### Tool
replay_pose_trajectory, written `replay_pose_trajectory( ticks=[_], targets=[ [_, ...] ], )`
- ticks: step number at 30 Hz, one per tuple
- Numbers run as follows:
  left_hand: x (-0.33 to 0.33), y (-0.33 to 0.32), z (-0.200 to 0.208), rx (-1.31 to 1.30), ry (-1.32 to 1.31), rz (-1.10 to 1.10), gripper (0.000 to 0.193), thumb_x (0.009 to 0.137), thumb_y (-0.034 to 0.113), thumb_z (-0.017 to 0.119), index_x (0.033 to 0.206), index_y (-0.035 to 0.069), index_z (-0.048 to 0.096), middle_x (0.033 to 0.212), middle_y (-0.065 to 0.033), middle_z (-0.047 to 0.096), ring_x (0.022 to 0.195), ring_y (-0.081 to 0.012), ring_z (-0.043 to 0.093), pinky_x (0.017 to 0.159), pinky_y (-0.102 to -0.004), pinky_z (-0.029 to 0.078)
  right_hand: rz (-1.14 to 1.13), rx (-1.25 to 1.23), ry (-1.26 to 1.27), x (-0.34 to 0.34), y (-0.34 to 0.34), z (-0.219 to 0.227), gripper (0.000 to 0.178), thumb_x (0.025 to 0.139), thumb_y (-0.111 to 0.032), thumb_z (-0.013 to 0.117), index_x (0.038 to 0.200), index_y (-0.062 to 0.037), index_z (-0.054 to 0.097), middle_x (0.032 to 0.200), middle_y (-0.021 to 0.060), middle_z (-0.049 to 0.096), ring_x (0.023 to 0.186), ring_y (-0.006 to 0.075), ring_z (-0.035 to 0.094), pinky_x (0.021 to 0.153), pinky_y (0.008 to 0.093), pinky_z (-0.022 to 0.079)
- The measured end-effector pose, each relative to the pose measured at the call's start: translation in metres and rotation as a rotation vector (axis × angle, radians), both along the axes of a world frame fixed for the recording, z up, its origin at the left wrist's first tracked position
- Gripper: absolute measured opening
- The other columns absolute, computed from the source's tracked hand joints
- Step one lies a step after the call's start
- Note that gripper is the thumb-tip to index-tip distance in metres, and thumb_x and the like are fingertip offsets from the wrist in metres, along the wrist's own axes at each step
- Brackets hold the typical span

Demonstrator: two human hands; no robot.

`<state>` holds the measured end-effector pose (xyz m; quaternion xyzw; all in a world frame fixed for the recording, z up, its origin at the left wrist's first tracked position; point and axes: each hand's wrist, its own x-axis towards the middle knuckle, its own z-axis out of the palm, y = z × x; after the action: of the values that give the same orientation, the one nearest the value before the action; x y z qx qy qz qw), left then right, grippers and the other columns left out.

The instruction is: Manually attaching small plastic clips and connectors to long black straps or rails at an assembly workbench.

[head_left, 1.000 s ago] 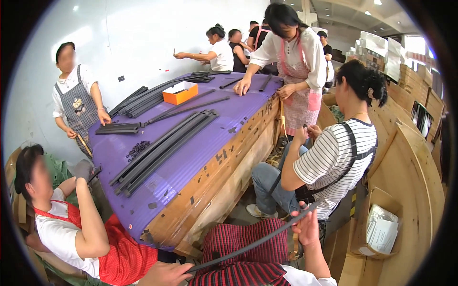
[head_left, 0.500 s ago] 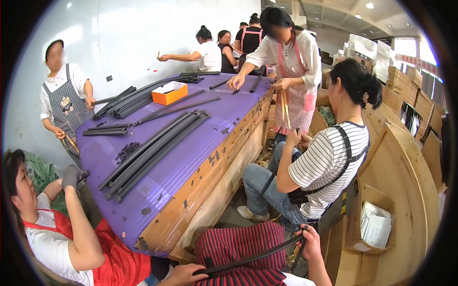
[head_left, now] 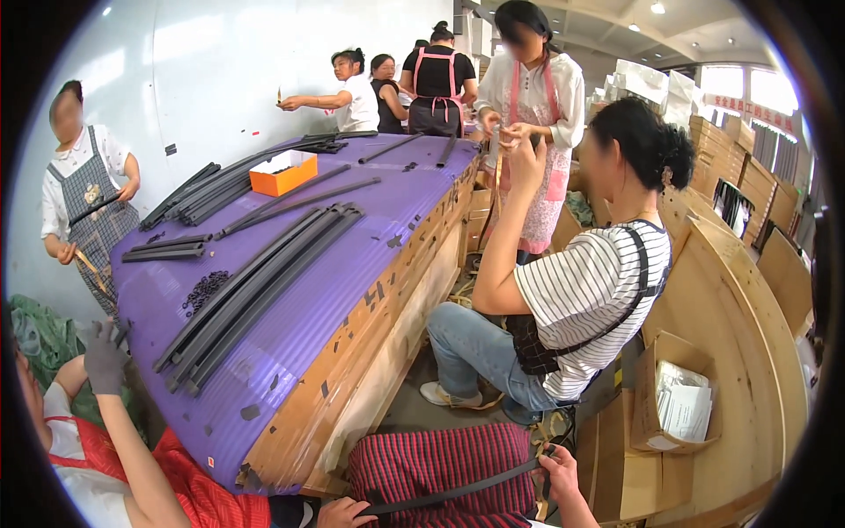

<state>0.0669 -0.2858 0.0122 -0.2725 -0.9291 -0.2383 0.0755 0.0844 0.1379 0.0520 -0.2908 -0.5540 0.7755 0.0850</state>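
Left hand [head_left: 346,512] grips, right hand [head_left: 560,473] pinches, and the flat black strip [head_left: 453,496] spans between them, over red-and-black striped cloth [head_left: 431,458], a gap separating it from the table's [head_left: 304,312] near edge.

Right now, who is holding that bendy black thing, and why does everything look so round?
There's no robot here, just a person working with two bare hands. The person wears a camera on their head, looking down, and its very wide lens makes straight edges curve.

At the bottom, the left hand and right hand hold a thin black strip between them, over red-and-black striped cloth.

In front is a big purple surface. On it lie a bundle of long dark strips, a heap of tiny black pieces and an orange box. The other hands you see belong to people working nearby.
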Motion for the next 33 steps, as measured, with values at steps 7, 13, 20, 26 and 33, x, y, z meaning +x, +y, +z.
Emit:
replay_pose_trajectory(
  ticks=[7,13,20,26,33],
  targets=[
    [-0.004,-0.005,0.010,-0.004,-0.095,0.092,0.031,0.064,0.037,0.070,0.084,0.014,0.065,0.070,-0.0049,0.055,0.067,-0.0239,0.057,0.059,-0.0335,0.046,0.205,0.009,-0.079,-0.003,0.002,-0.014,0.031,0.077,-0.001,0.057,0.107,0.0010,0.048,0.070,0.0083,0.060,0.056,0.0166,0.060,0.046,0.0245,0.044],
    [0.010,-0.017,0.005,-0.040,-0.155,0.135,0.033,0.064,0.038,0.070,0.086,0.014,0.065,0.074,-0.0056,0.057,0.070,-0.0248,0.058,0.061,-0.0342,0.046,0.316,-0.048,-0.097,-0.013,0.000,-0.025,0.030,0.076,0.002,0.052,0.106,0.0020,0.048,0.068,0.0098,0.058,0.057,0.0177,0.060,0.046,0.0246,0.043],
    [0.024,-0.019,0.014,-0.003,-0.173,0.195,0.032,0.071,0.033,0.065,0.096,0.012,0.062,0.086,-0.0083,0.055,0.079,-0.0279,0.055,0.068,-0.0363,0.045,0.378,0.127,-0.196,-0.021,-0.002,-0.027,0.029,0.073,0.002,0.047,0.101,0.0023,0.049,0.060,0.0099,0.057,0.048,0.0153,0.056,0.042,0.0235,0.042],
    [0.023,-0.023,0.003,0.013,-0.262,0.201,0.033,0.072,0.033,0.065,0.096,0.011,0.061,0.087,-0.0091,0.056,0.082,-0.0280,0.055,0.069,-0.0363,0.045,0.350,0.110,-0.282,-0.031,-0.003,-0.037,0.022,0.072,0.001,0.049,0.093,0.0026,0.050,0.057,0.0089,0.055,0.042,0.0139,0.051,0.038,0.0229,0.040],
    [0.001,-0.020,-0.003,0.040,-0.235,0.131,0.034,0.066,0.038,0.069,0.088,0.013,0.063,0.076,-0.0061,0.057,0.074,-0.0248,0.058,0.064,-0.0348,0.046,0.315,0.237,-0.335,-0.025,-0.003,-0.033,0.024,0.070,0.002,0.049,0.093,0.0030,0.053,0.060,0.0080,0.054,0.042,0.0133,0.050,0.038,0.0244,0.038]
  ],
)
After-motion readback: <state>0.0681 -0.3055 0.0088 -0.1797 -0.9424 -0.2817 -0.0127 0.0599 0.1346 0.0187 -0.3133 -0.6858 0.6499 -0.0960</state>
